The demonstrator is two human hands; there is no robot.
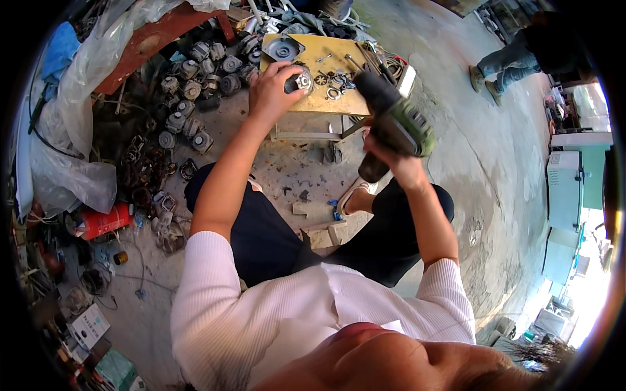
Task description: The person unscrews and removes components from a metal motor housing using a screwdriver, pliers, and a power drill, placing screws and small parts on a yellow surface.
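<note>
My left hand [272, 94] is closed around a round metal motor part [302, 81] at the left side of a low yellow-topped table [352, 104]. In my right hand [396, 158] is a green and black cordless impact wrench [401, 127], gripped by its handle. Its dark nose points up and left, over the table's right side, apart from the motor part. Small metal rings [334, 93] and other loose parts lie between the two. Behind my left hand sits a grey round-bodied housing [283, 49].
Several used motors [189, 90] are heaped on the floor left of the table. Hand tools [375, 62] and a coiled cable [395, 65] lie at its far right. A red container [107, 220] stands at the left. Another person's legs [508, 67] show at the far right.
</note>
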